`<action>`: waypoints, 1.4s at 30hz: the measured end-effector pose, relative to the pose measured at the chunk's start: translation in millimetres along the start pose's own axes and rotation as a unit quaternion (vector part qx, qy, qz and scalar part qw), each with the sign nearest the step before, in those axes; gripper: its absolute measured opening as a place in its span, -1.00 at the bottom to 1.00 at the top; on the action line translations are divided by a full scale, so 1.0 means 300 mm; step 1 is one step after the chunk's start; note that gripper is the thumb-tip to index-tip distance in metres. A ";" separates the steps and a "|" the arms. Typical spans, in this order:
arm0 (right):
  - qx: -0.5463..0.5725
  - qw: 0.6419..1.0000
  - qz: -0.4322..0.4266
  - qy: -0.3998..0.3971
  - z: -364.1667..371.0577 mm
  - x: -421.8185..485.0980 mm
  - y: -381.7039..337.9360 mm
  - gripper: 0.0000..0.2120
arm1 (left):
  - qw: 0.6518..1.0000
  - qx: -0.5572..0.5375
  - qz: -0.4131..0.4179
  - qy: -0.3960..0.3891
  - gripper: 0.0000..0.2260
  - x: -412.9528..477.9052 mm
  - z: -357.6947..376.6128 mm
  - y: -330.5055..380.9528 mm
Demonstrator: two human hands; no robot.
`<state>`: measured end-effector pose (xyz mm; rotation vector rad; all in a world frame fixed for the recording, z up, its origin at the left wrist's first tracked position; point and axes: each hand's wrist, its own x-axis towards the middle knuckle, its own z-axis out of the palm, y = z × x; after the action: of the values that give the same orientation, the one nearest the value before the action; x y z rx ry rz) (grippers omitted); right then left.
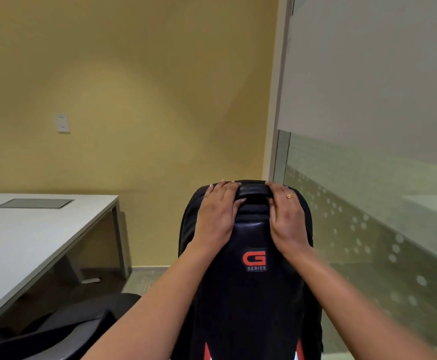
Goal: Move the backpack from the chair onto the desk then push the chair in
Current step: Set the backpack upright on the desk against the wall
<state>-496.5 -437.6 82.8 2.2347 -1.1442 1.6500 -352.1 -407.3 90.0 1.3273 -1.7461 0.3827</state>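
The backpack [248, 281] is cut off at the frame's bottom, so what it rests on cannot be told (a dark chair [64, 331] shows at lower left). Left hand [216, 214] and right hand [286, 216] curl over its top beside the padded handle [253, 190]. Smooth black fabric, red "G" logo; the pale flat desk [30, 235] lies left.

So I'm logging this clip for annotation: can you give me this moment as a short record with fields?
backpack: black, red G Series logo, upright, right of the desk
left hand: on the backpack's top, fingers curled over it
right hand: same, on the other side of the top handle; ring on one finger
desk: white, left, inset panel, backpack not on it
chair: black, bottom left, only part in view
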 end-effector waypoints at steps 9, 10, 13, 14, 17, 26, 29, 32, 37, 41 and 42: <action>0.016 0.999 -0.024 0.032 0.277 0.249 0.194 -0.71 | 0.998 0.021 0.013 0.050 -0.73 0.274 0.188 -0.223; 0.017 0.999 -0.027 0.033 0.311 0.279 0.212 -0.71 | 0.998 0.024 0.010 0.052 -0.73 0.303 0.206 -0.252; 0.025 0.998 -0.042 0.030 0.430 0.374 0.274 -0.72 | 0.997 0.038 -0.002 0.062 -0.73 0.394 0.266 -0.344; 0.031 0.998 -0.047 0.027 0.473 0.406 0.296 -0.72 | 0.997 0.044 -0.006 0.065 -0.74 0.422 0.290 -0.377; 0.053 0.997 -0.059 0.018 0.613 0.505 0.374 -0.71 | 0.994 0.072 -0.020 0.074 -0.74 0.515 0.367 -0.482; 0.155 0.982 -0.101 -0.031 1.069 0.741 0.575 -0.66 | 0.974 0.159 -0.115 0.108 -0.73 0.719 0.584 -0.822; 0.200 0.971 -0.120 -0.059 1.223 0.817 0.613 -0.65 | 0.964 0.190 -0.140 0.126 -0.74 0.770 0.626 -0.940; 0.237 0.958 -0.140 -0.083 1.384 0.889 0.632 -0.66 | 0.953 0.213 -0.166 0.134 -0.73 0.816 0.654 -1.069; 0.287 0.939 -0.157 -0.107 1.697 1.013 0.627 -0.69 | 0.939 0.254 -0.179 0.150 -0.74 0.898 0.684 -1.338; 0.328 0.922 -0.172 -0.115 1.958 1.110 0.569 -0.71 | 0.927 0.282 -0.196 0.153 -0.75 0.965 0.666 -1.587; 0.336 0.918 -0.179 -0.115 2.021 1.137 0.546 -0.71 | 0.924 0.288 -0.199 0.156 -0.75 0.983 0.653 -1.650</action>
<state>-101.9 -1033.6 90.0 2.8693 -0.1371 1.8312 -12.8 -912.5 85.4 1.8697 -1.0918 0.8626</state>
